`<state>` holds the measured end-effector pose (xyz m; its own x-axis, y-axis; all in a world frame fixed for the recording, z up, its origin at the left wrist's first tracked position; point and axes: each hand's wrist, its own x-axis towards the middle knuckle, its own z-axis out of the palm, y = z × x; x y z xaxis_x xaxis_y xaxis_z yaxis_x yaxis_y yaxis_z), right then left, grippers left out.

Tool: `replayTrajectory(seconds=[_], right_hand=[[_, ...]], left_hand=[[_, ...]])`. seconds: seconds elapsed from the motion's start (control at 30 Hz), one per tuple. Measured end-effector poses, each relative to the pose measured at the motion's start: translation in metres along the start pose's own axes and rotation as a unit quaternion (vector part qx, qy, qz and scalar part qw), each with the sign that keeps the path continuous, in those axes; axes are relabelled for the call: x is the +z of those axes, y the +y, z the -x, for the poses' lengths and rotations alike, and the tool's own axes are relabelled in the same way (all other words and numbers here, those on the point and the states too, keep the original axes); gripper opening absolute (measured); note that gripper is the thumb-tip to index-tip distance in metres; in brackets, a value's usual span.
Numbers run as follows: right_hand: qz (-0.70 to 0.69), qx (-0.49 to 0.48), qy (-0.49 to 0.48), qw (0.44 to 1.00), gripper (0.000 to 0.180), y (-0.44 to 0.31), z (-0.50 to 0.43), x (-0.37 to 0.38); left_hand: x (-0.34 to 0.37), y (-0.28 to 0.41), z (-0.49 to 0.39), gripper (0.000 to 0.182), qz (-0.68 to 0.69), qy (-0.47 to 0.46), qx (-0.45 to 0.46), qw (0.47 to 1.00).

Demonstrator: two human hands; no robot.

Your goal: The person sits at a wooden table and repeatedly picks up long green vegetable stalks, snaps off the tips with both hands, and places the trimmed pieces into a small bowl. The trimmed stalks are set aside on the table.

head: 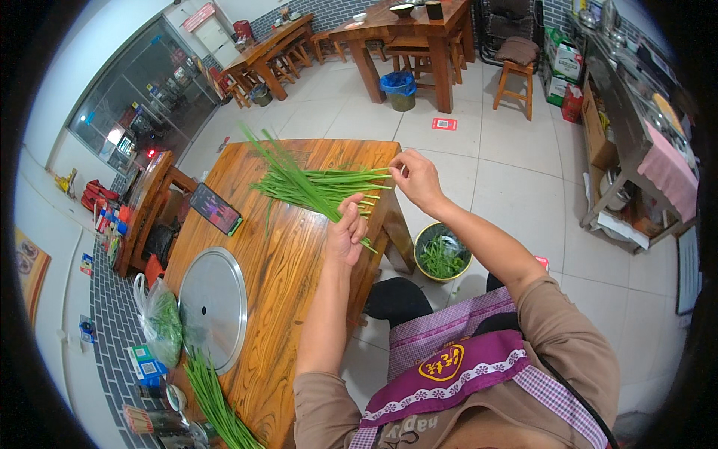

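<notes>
My left hand (349, 231) is closed around a small bunch of garlic chives (300, 188), whose leaf tips fan up and away over the table. A larger pile of garlic chives (342, 178) lies under and beyond it on the wooden table (280, 275), with the stalk ends towards the right edge. At those ends my right hand (418, 178) pinches the end of a stalk between thumb and fingers. Below it on the floor stands a bin (443, 252) with green trimmings inside.
A propped phone (216, 209) and a round metal lid (216, 308) are on the table's left part. More garlic chives (221, 401) lie nearer, beside a plastic bag of greens (162, 320). A blue-lined bin (398, 90) and a stool (515, 73) stand ahead.
</notes>
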<state>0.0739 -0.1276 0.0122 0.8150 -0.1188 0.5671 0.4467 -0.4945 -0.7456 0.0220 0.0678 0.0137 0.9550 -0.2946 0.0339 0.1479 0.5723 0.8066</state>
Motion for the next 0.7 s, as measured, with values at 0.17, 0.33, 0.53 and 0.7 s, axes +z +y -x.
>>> replayTrajectory(seconds=[0.17,0.33,0.53,0.7], right_hand=[[0.044,0.004,-0.065,0.997,0.007,0.004,-0.002,-0.004],[0.080,-0.030,-0.021,0.996,0.005,-0.002,-0.003,-0.001],[0.073,-0.239,-0.063,0.966,0.009,-0.019,0.004,0.006],[0.088,-0.231,-0.075,0.966,0.011,-0.024,0.012,0.020]], left_hand=[[-0.003,-0.001,-0.004,0.024,0.002,-0.010,0.000,1.000],[-0.003,-0.003,-0.006,0.024,0.031,-0.002,0.015,0.999],[-0.005,-0.001,-0.004,0.026,0.080,0.060,0.061,0.993],[-0.006,0.002,-0.002,0.024,0.098,0.077,0.067,0.990]])
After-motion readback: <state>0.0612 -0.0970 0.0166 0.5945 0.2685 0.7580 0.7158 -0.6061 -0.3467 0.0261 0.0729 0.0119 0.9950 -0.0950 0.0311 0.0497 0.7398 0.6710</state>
